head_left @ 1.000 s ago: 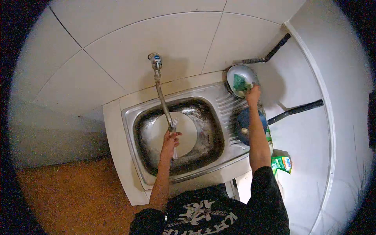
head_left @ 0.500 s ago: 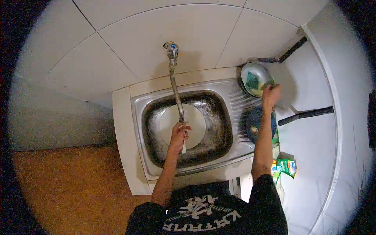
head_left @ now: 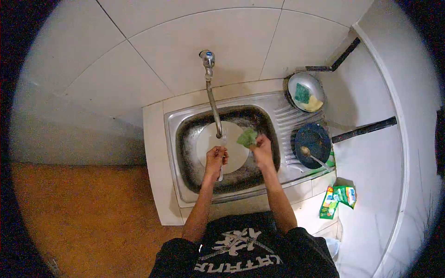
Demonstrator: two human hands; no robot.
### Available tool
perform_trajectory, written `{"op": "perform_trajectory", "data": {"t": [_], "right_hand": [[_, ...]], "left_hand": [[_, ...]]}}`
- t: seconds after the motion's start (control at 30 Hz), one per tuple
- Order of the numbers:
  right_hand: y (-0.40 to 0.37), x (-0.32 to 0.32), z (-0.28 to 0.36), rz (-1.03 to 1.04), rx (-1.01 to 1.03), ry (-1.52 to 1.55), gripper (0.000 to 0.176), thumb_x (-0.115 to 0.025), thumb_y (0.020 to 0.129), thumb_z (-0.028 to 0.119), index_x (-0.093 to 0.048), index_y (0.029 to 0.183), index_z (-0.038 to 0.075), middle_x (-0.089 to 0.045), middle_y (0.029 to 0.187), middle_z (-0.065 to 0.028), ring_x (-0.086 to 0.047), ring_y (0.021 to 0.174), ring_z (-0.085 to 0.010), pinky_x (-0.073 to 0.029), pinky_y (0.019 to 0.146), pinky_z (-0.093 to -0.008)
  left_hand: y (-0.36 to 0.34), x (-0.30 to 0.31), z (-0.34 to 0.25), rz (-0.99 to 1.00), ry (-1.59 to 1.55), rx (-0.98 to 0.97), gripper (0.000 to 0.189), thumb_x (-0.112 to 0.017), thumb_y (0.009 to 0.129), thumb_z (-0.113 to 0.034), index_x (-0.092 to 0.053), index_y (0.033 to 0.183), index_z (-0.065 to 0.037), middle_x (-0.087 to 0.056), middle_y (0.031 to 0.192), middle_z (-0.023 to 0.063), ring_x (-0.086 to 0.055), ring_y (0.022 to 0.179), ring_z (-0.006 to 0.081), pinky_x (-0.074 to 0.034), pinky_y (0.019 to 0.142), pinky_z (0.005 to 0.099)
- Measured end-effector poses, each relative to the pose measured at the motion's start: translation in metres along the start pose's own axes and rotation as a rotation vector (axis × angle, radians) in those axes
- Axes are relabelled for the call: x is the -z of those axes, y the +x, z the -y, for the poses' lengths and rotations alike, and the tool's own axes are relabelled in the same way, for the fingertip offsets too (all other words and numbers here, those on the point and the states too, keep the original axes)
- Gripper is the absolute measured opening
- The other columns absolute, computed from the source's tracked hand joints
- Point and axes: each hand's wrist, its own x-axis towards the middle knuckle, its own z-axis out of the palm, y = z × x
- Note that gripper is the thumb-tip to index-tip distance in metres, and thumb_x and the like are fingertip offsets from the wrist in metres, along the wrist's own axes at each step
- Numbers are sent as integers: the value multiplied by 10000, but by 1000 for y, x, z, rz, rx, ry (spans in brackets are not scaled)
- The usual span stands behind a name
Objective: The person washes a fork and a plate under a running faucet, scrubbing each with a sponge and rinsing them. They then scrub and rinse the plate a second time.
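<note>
- Nearest was the person's black T-shirt [head_left: 218, 227], printed in white with lettering and crossed shapes.
- Two green packets [head_left: 344, 195] sat at the counter's right-hand edge, touching one another (their print was too small to read fully).
- The left hand [head_left: 216, 161] was closed around a fork [head_left: 221, 175], its tines pointing away from the body and its handle end jutting out below the fingers.
- Beside it, the right hand [head_left: 262, 152] gripped a green scouring pad [head_left: 246, 137] with its fingertips; the pad hung over the basin, near the fork but apart from it.
- Under both hands, a white round plate [head_left: 237, 160] lay in the stained steel sink [head_left: 172, 153].
- On the ribbed drainboard [head_left: 283, 114] to the right stood a round dark-blue dish [head_left: 307, 134], with a spoon [head_left: 305, 151] lying in it, handle over the rim.
- Beyond that dish was a metal bowl [head_left: 316, 86] holding a dark green pad [head_left: 302, 93] and a yellow sponge [head_left: 313, 103].
- Farthest, a tap [head_left: 208, 59] came out of the tiled wall [head_left: 241, 41], its long spout [head_left: 212, 103] ending above the plate, just beyond the left hand.
</note>
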Motion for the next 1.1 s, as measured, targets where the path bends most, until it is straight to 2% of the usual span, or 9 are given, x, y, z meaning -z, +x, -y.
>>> {"op": "perform_trajectory", "data": {"t": [0.07, 0.13, 0.3, 0.4, 0.57, 0.7, 0.77, 0.97, 1.1], "right_hand": [[-7, -15, -8, -3, 45, -122, 386, -583, 628, -96, -409, 943, 42, -539, 917, -84, -516, 818, -154, -412, 724, -256], [-12, -25, -18, 176, -100, 216, 460, -564, 629, -108, -358, 1012, 41, -525, 982, -102, -513, 883, -176, -409, 771, -270], [-5, -43, -68, 283, 145, -96, 633, -528, 643, -104, -296, 1215, 34, -522, 995, -121, -499, 927, -193, -413, 801, -313], [-30, -41, -11, 249, -136, 91, 593, -508, 677, -53, -319, 1234, 24, -519, 997, -117, -497, 927, -204, -405, 826, -344], [-22, -35, -26, 539, -586, 1178, 334, -497, 777, 39, -437, 1105, 30, -511, 1007, -80, -489, 886, -180, -416, 744, -342], [-33, -32, 3, 627, -514, 1089, 261, -525, 796, 52, -464, 1050, 44, -520, 991, -67, -494, 851, -152, -418, 682, -314], [-45, -33, 18, 374, -449, 836, 225, -550, 783, 34, -492, 1001, 29, -547, 915, -52, -512, 778, -135, -424, 636, -284], [-19, -57, -73, 220, -168, 334, 143, -555, 766, 5, -545, 909, 6, -562, 768, -27, -511, 657, -99, -421, 569, -246], [-31, -49, -3, 262, -275, 235, 110, -553, 767, 8, -567, 875, -4, -568, 723, -31, -495, 599, -86, -407, 514, -244]], "left_hand": [[-3, 1, -1, 27, 0, 5, 227, -481, 867, -248, -535, 838, -29, -505, 635, 7, -416, 495, 49, -322, 428, 185], [-6, 1, -1, 58, 0, 13, 227, -475, 871, -244, -540, 858, -27, -503, 634, 4, -402, 483, 45, -314, 423, 181], [-12, -6, 10, 76, 91, -37, 233, -440, 887, -226, -550, 904, -22, -496, 607, 2, -375, 468, 33, -299, 411, 184], [-33, -18, -16, 49, 216, -164, 234, -435, 887, -206, -561, 871, -9, -502, 594, 6, -393, 476, 39, -314, 416, 191], [-25, -12, -1, -42, 423, -205, 237, -450, 873, -175, -562, 789, 16, -533, 600, 22, -463, 508, 78, -381, 458, 229], [-25, -14, -2, -108, 550, -330, 221, -465, 855, -138, -550, 729, 23, -552, 587, 59, -512, 514, 123, -412, 495, 270], [-28, -15, -5, -76, 611, -361, 229, -467, 849, -138, -546, 706, 23, -548, 572, 79, -516, 504, 141, -408, 490, 285], [-31, -19, 12, -113, 701, -401, 258, -463, 835, -154, -534, 661, 23, -528, 534, 123, -518, 484, 211, -396, 480, 342], [-31, -24, 24, -208, 606, -355, 250, -459, 833, -160, -549, 680, 16, -532, 538, 129, -516, 480, 241, -395, 486, 357]]}}
